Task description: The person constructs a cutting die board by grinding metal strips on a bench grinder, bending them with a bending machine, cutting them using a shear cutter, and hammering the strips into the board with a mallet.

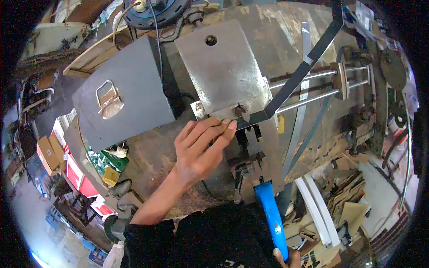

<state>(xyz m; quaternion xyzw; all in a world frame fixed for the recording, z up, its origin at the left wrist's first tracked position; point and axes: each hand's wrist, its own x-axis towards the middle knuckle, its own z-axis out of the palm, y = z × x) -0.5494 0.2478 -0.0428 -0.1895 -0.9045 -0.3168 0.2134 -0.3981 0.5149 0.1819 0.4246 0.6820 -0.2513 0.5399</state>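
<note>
My left hand (201, 149) pinches the near end of a dark metal strip (295, 80) between thumb and fingers. The strip lies across the front of a bench-mounted metal bending tool with a steel top plate (223, 67). From there it runs up to the far right in several angled bends. Low in the picture, my right hand (291, 259) is closed around the bottom end of a blue lever handle (270, 214), which joins the tool's front. Only part of that hand shows. The clamping spot beside my left fingertips is partly hidden by them.
A dark grey metal box with a wire handle (111, 96) stands left of the tool. Two rods carry a stop block (343, 81) to the right, over loose flat strips (292, 138). At the top sits a blue round device (156, 15); a green packet (107, 163) lies near the bench's left edge.
</note>
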